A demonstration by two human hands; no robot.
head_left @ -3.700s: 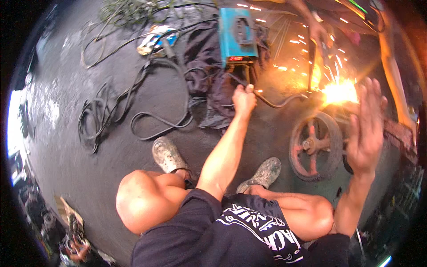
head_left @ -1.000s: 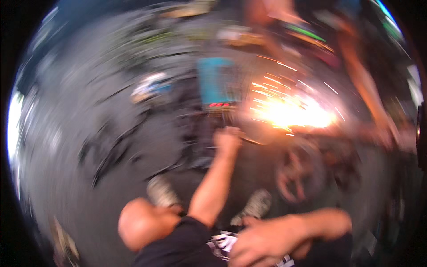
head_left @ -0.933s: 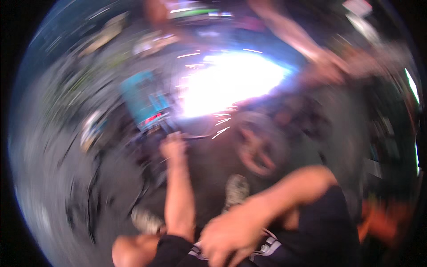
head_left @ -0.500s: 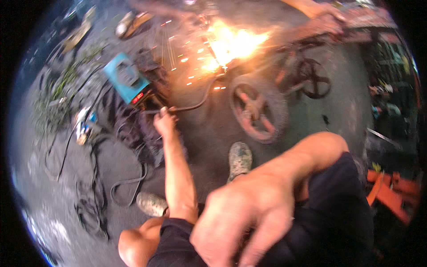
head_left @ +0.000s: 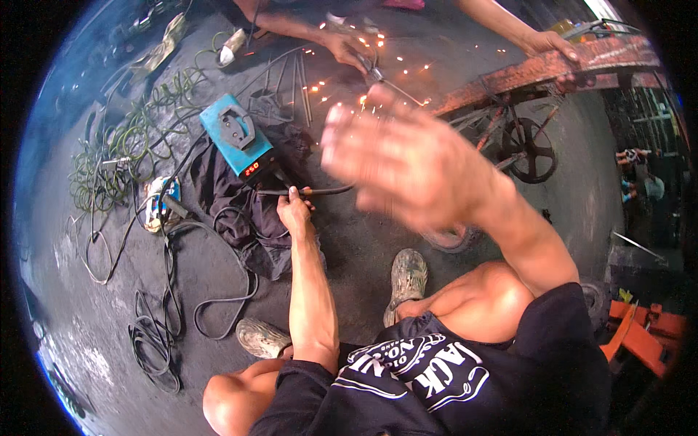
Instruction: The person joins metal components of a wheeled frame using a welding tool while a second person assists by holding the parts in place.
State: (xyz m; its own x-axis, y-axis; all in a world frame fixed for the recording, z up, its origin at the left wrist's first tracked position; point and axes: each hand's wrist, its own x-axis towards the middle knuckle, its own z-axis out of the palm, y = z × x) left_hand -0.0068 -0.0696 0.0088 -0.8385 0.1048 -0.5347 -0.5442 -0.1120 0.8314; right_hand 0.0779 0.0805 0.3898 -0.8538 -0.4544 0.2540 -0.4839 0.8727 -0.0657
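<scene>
My left hand (head_left: 296,211) is closed around a thick black cable (head_left: 327,191) close to the front of a blue welding machine (head_left: 234,134) with a lit red display. My right hand (head_left: 407,160) is raised in front of me, blurred by motion, its fingers stretched out and nothing seen in them. Behind it, a wheel (head_left: 454,240) is mostly hidden. Across from me, another person's hand (head_left: 347,49) grips an electrode holder (head_left: 375,73) with a thin rod, and sparks fly around it. That person's other hand (head_left: 550,45) rests on a rusty red metal beam (head_left: 502,83).
Dark cloth (head_left: 280,247) lies under the welding machine. Coiled green cable (head_left: 109,174) and black cable (head_left: 154,349) spread over the floor at left, near a small package (head_left: 156,207). A second spoked wheel (head_left: 529,149) is under the beam. Orange metal parts (head_left: 640,330) lie at right.
The bright welding flare has shrunk to scattered sparks. My right hand has swung up and away from my body, with its fingers now extended. My left hand still holds the cable.
</scene>
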